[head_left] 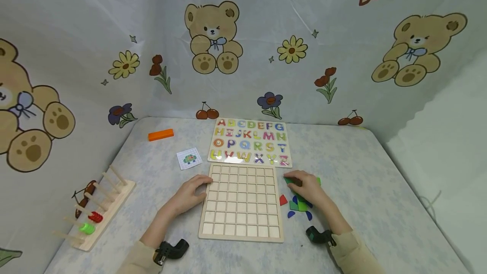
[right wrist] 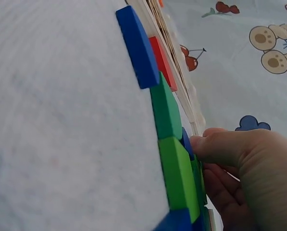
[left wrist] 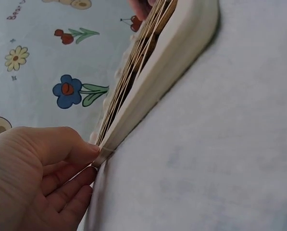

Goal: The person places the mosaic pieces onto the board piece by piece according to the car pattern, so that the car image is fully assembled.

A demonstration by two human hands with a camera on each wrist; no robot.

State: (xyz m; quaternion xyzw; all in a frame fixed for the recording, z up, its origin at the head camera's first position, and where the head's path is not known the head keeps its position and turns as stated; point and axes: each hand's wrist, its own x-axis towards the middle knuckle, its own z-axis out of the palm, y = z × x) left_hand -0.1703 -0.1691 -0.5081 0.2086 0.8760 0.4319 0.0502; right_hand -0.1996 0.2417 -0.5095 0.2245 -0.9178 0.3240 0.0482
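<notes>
Currently our left hand [head_left: 189,193] pinches the left edge of the grid board [head_left: 241,201], thumb on top, steadying it on the desk [head_left: 380,189]. Right of the board, our right hand [head_left: 307,187] curls over the green piece [head_left: 317,180] in the coloured block pile [head_left: 297,206]. We'd judge it best to keep the board pinned and lift one piece cleanly without scattering neighbours.

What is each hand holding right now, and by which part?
The left hand pinches the grid board at its left edge. The right hand touches the green pieces beside the board; a closed grip on them cannot be told.
</notes>
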